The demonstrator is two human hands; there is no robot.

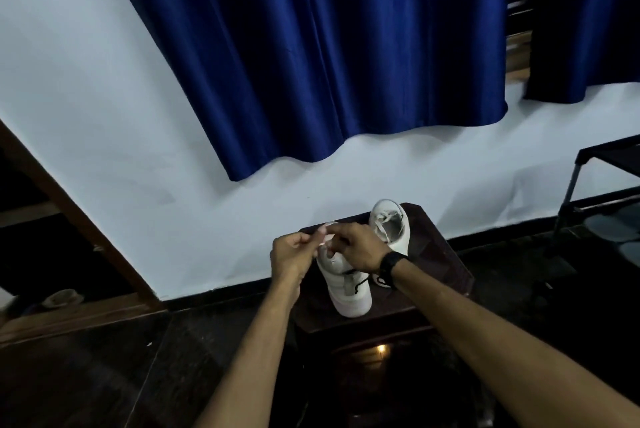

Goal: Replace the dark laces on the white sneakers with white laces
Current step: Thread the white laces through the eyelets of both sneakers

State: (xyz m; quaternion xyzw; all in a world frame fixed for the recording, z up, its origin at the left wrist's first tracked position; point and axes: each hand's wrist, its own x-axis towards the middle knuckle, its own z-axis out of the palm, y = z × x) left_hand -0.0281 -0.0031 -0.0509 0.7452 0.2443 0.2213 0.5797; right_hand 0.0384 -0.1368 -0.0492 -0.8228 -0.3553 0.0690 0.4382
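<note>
Two white sneakers stand on a small dark wooden stool (436, 254). The near sneaker (346, 292) points its toe toward me, and a dark lace (360, 283) trails off its right side. My left hand (294, 256) and my right hand (360, 247) meet above its collar, each pinching a white lace (327, 231) between fingertips. The far sneaker (389, 225) sits behind my right hand and carries pale laces. A black watch is on my right wrist.
A blue curtain (329, 46) hangs on the white wall behind the stool. A black metal rack (602, 185) stands at the right. A wooden door frame (69, 212) runs along the left. The floor (104, 375) is dark and glossy.
</note>
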